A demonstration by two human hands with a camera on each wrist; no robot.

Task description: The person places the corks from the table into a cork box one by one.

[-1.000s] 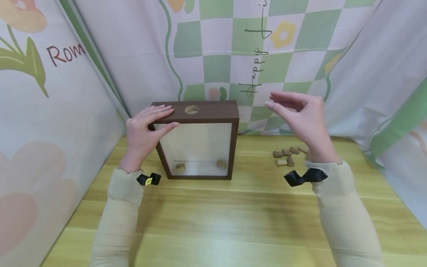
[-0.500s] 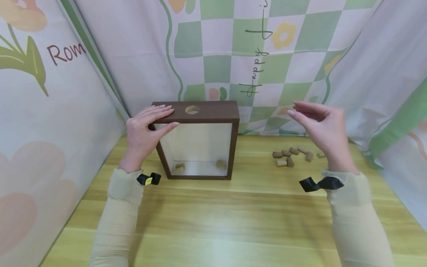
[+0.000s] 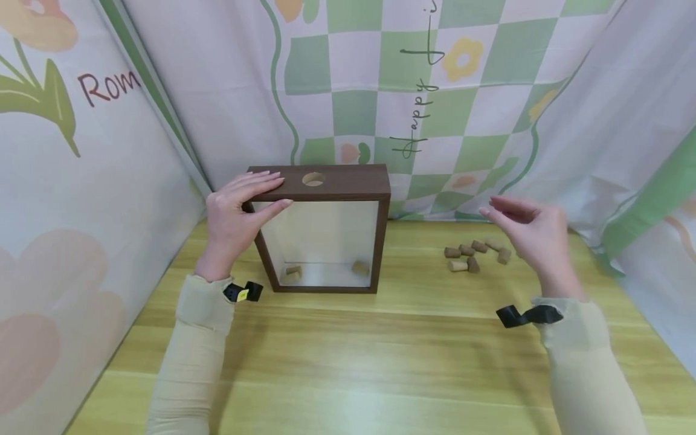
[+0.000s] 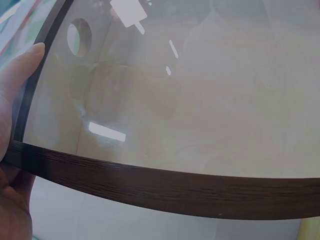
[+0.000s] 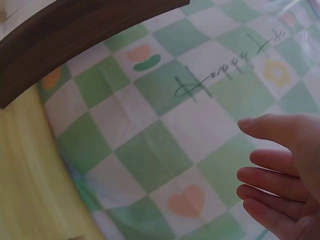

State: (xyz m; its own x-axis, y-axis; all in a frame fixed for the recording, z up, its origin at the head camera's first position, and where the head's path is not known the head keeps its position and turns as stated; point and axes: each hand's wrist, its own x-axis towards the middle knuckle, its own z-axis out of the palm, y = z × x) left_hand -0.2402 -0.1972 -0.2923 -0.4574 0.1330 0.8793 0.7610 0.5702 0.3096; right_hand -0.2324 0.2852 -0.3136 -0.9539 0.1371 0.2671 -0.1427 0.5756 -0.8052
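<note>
A dark brown wooden shadow box point(image 3: 356, 179) with a clear front stands upright, a round hole point(image 3: 313, 179) in its top. My left hand point(image 3: 231, 220) holds its top left corner, fingers across the top and thumb at the front edge. In the left wrist view the thumb point(image 4: 25, 65) lies on the frame. A few corks point(image 3: 360, 267) lie inside at the bottom. My right hand point(image 3: 538, 235) hovers near several loose corks point(image 3: 473, 264) on the table, its thumb and fingers apart. Nothing is in that hand point(image 5: 285, 175) in the right wrist view.
The wooden table point(image 3: 348, 356) extends toward me in front of the box. A checkered green and white curtain point(image 3: 397, 109) hangs close behind it. Another printed cloth point(image 3: 103, 199) borders the left side.
My right hand has moved right, away from the box, and then down toward the loose corks. My left hand and the box have stayed in place.
</note>
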